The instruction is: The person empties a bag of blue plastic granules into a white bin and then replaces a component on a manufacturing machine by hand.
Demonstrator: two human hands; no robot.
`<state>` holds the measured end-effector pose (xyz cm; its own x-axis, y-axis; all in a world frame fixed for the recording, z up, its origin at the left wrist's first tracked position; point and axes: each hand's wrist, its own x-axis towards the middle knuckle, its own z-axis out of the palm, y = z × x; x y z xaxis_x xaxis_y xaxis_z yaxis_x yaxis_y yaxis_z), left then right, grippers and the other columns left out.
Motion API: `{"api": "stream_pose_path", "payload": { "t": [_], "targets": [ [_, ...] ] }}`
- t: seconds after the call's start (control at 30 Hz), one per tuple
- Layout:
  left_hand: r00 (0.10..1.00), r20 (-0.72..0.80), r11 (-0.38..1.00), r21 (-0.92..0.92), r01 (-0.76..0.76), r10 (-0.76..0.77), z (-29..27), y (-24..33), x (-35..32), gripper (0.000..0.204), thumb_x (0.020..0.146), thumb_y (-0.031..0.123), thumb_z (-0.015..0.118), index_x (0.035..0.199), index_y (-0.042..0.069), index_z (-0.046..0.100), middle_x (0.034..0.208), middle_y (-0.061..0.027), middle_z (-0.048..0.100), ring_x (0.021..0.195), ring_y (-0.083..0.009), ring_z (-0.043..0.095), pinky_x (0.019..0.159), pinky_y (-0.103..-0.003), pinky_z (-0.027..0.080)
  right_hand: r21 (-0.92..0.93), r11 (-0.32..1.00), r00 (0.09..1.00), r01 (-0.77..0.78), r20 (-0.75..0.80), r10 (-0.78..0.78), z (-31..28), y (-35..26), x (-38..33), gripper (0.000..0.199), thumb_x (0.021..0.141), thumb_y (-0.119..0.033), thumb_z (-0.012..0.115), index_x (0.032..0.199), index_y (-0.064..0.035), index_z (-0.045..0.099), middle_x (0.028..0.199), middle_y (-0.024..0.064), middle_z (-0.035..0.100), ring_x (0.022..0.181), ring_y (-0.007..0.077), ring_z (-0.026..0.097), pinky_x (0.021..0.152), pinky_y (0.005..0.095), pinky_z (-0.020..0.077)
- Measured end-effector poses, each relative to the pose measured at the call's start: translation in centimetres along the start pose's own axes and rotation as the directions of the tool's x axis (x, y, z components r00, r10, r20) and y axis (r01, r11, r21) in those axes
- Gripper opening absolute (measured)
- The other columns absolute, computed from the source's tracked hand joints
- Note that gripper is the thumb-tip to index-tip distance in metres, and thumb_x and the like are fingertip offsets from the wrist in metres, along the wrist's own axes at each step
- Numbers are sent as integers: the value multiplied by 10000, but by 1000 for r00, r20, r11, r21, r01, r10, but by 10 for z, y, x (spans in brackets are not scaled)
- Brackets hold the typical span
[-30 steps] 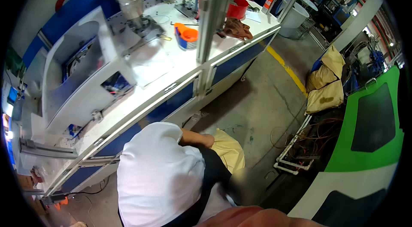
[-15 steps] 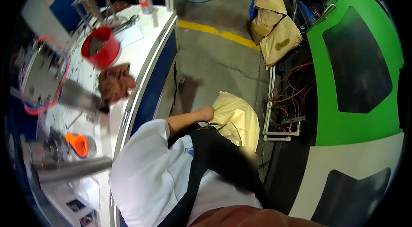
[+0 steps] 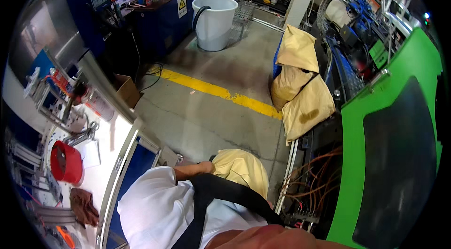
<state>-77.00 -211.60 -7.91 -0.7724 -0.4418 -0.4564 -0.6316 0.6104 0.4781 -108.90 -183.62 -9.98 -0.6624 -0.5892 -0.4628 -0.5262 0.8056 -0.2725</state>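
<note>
Gripping the yellow sack (image 3: 243,170) just to its right, the left hand (image 3: 205,167) could lose it if the fabric slips; right hand unseen, grasp untellable.

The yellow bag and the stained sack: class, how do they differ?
The yellow bag is held by the left hand; the stained sack lies against other sacks, untouched.
The stained sack bears a dark patch; the yellow bag's visible part shows none.
Both are yellowish and creased.
</note>
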Motion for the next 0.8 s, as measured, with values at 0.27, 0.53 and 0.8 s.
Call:
{"api": "stream_pose_path", "payload": {
  "t": [0.27,0.53,0.8],
  "targets": [
    [947,-149,939,-240,245,-285,-137,-84,102,286,731,308,525,783,65,668,840,-183,632,796,-347,604,656,-443,463,-188,947,959,262,161,-234,-156,-252,75,267,850,-162,414,829,48,577,860,273,580,845,405,569,716,457,446],
    [951,-236,979,-83,187,-201,-308,-192,190,265,701,216,506,721,-1,657,815,-231,621,751,-382,610,645,-450,478,198,954,943,226,201,-265,-163,-388,225,312,845,-216,435,809,49,594,751,255,582,714,409,568,633,469,450],
    [971,-113,976,24,216,-212,-468,-261,252,243,773,204,469,805,44,649,874,-156,645,813,-322,614,698,-404,486,-33,882,860,470,241,-449,-142,-516,386,214,797,-209,535,789,-7,607,758,200,601,686,353,582,618,444,454]
  ]
}}
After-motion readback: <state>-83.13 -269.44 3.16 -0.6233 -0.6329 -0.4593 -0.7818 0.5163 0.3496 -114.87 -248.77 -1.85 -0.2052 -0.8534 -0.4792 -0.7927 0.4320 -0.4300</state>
